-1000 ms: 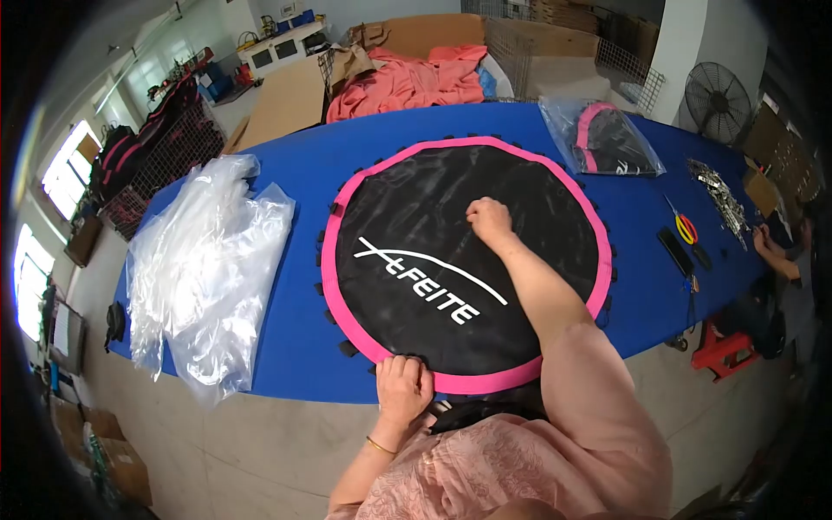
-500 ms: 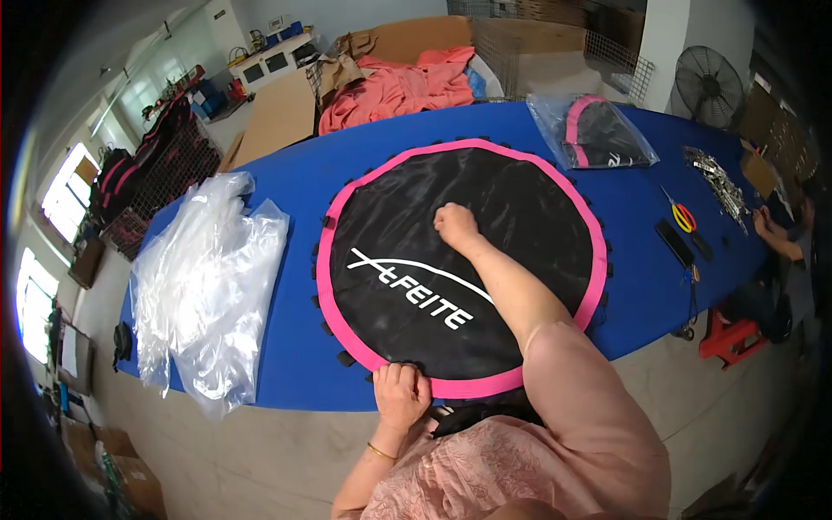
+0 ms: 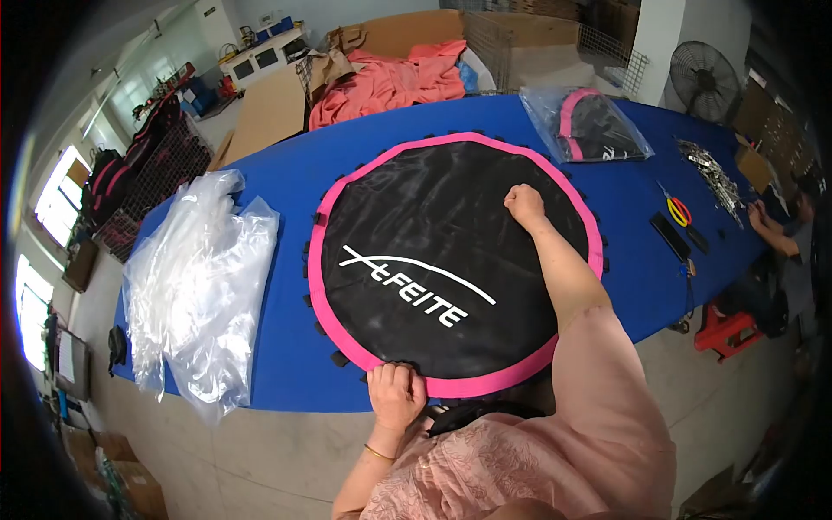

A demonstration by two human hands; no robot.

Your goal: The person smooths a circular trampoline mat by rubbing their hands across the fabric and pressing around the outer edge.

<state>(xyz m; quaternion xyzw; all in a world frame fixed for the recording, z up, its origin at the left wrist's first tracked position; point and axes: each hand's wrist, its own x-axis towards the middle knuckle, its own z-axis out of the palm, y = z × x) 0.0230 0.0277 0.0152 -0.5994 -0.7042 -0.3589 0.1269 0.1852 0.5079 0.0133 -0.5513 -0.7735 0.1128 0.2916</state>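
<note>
A round black trampoline mat (image 3: 416, 208) with a pink border and dark tabs around its rim lies flat on the blue-covered table. White lettering, "FEITE", and a curved line are printed on its near left part. My left hand (image 3: 397, 394) is closed over the mat's near edge, fingers curled on the pink border. My right hand (image 3: 525, 206) is a closed fist above the black fabric, toward the right side of the mat. Whatever may be inside that fist is hidden. I cannot tell whether it touches the fabric.
Clear plastic bags (image 3: 204, 295) are heaped on the left of the blue table (image 3: 290, 347). A bagged folded mat (image 3: 589, 126) lies at the back right. Scissors (image 3: 678, 210), a black phone-like object (image 3: 671, 237) and metal pieces (image 3: 712, 178) lie right, near another person's hands (image 3: 763, 218).
My right fist has moved right across the mat, from near its middle toward the right border. My left hand stays on the near edge. The whole view has shifted slightly.
</note>
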